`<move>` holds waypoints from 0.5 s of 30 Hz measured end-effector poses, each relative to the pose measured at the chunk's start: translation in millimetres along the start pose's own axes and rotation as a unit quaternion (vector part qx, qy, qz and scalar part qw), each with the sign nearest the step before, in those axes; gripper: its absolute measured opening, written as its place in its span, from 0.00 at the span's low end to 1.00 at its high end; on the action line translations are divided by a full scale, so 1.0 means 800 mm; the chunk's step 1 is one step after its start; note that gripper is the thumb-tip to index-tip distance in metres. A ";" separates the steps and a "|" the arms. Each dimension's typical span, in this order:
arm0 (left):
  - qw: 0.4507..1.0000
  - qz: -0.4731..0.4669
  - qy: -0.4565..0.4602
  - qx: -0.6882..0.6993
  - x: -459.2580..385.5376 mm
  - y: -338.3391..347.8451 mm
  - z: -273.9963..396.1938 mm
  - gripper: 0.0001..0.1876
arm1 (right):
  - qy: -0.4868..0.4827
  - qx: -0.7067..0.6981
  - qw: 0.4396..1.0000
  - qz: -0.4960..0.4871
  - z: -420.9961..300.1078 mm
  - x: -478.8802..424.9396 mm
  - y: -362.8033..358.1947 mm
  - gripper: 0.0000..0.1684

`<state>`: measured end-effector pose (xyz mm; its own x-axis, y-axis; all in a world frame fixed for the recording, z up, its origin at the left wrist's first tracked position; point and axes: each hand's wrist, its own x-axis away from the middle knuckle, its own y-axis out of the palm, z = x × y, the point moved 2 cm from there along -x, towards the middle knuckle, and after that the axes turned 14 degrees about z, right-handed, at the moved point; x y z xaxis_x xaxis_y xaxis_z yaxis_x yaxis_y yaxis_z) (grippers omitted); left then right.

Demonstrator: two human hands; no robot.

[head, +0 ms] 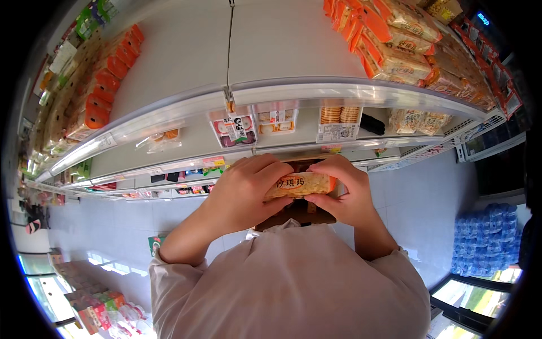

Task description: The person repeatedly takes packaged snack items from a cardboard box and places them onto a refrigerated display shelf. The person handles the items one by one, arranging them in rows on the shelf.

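Note:
Between my two hands is a clear-wrapped pastry pack [302, 183] with an orange end and writing on its front. My left hand [250, 186] grips its left end, thumb below and fingers above. At its right end, my right hand [345, 186] pinches it the same way. Beneath the pack, partly hidden by my hands and shirt, is an open cardboard box [275, 220]. Before me runs a white store shelf [288, 46] with a clear front rail [347, 89]. Similar orange-ended packs [394, 55] are stacked on its right side.
More orange-ended packs [101, 93] line the shelf's left side. Lower shelves hold a biscuit pack [338, 120] and boxed sweets [233, 129]. Blue-wrapped bottles [485, 241] are piled on the floor at right. Cartons [93, 305] stand at lower left.

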<state>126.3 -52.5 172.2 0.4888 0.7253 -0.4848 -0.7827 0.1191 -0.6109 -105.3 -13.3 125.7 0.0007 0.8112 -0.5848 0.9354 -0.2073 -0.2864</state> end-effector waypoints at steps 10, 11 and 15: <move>0.981 0.109 0.057 -0.151 -0.203 -0.106 0.008 0.18 | 0.143 -0.159 0.962 0.167 0.027 0.032 -0.038 0.20; 0.984 0.091 -0.006 -0.155 -0.236 -0.110 -0.014 0.18 | 0.163 -0.168 0.958 0.162 0.032 0.039 -0.037 0.18; 0.967 0.072 -0.043 -0.241 -0.327 -0.100 -0.110 0.21 | 0.229 -0.206 0.942 0.134 0.071 0.067 -0.011 0.14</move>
<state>94.8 -311.0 292.8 0.3372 0.7669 -0.5460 -0.5592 -0.3034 -0.7715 -134.0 0.8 53.7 0.3203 0.9303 -0.1785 0.9377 -0.2846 0.1994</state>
